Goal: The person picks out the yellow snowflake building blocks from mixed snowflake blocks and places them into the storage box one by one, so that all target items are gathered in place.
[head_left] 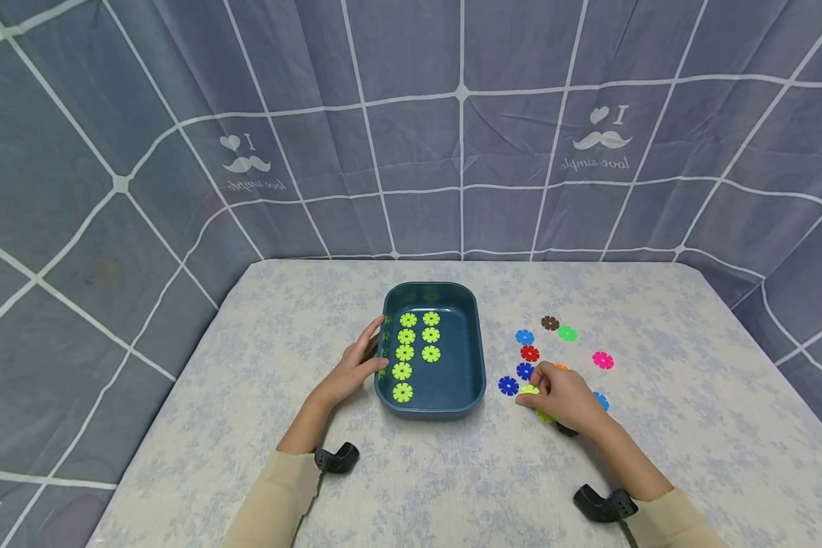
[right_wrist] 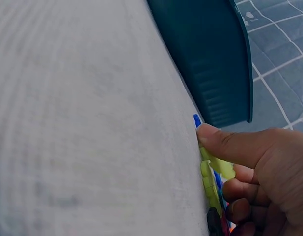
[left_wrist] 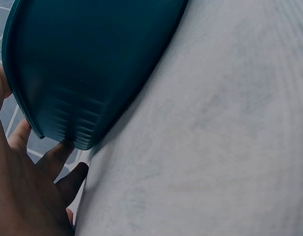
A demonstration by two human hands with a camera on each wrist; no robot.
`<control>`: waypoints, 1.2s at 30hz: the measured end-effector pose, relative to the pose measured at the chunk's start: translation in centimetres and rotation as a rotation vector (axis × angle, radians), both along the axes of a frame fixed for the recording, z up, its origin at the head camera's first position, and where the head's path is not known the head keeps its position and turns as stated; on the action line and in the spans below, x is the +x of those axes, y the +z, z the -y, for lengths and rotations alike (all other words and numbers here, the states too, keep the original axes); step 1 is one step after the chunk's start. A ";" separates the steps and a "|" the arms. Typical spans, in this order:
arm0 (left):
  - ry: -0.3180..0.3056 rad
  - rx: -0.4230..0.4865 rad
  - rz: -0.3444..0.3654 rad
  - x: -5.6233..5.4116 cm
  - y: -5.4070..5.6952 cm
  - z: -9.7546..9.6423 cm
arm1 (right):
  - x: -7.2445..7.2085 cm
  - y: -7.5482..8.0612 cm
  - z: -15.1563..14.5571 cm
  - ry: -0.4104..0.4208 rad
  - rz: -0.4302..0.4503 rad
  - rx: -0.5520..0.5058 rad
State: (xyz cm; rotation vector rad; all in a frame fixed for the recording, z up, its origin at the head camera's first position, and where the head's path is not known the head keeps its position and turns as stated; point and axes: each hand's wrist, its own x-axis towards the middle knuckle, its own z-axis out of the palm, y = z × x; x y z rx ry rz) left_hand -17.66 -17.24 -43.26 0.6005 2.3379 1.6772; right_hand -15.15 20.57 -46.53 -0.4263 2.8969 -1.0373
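Note:
A dark teal bin (head_left: 463,373) stands mid-table. Inside it, yellow-green notched discs (head_left: 405,353) lie in two columns along its left half. My left hand (head_left: 345,373) rests against the bin's left side, thumb at the rim and fingers spread along the outer wall. To the right of the bin, my right hand (head_left: 567,397) pinches a yellow-green notched disc (right_wrist: 221,166) between thumb and fingers. Beneath that hand lie another yellow-green disc (head_left: 544,416) and a dark disc (head_left: 567,430), both partly hidden. Blue discs (head_left: 508,386) lie just left of its fingertips.
More loose discs surround the right hand: red (head_left: 530,353), light blue (head_left: 524,336), brown (head_left: 550,323), green (head_left: 567,333) and pink (head_left: 603,360). An orange one (head_left: 562,367) is partly covered. A grey checked curtain (head_left: 411,152) hangs behind the pale patterned table (head_left: 301,304).

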 end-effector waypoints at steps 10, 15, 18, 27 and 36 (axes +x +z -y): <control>0.006 0.019 -0.015 -1.4 -3.1 0.6 | -0.1 -0.2 0.0 0.044 -0.008 -0.073; 0.007 0.027 -0.030 -1.5 -3.8 0.7 | -0.1 -0.3 -0.1 0.045 0.011 -0.144; 0.003 0.037 -0.029 -1.5 -3.8 0.7 | -0.1 -0.3 -0.2 0.035 0.028 -0.191; -0.001 0.040 -0.037 -1.6 -3.8 0.7 | -0.2 0.0 -0.4 0.000 0.080 -0.304; 0.006 0.032 -0.036 -1.6 -3.8 0.8 | -0.6 0.9 -0.1 -0.007 0.147 -0.459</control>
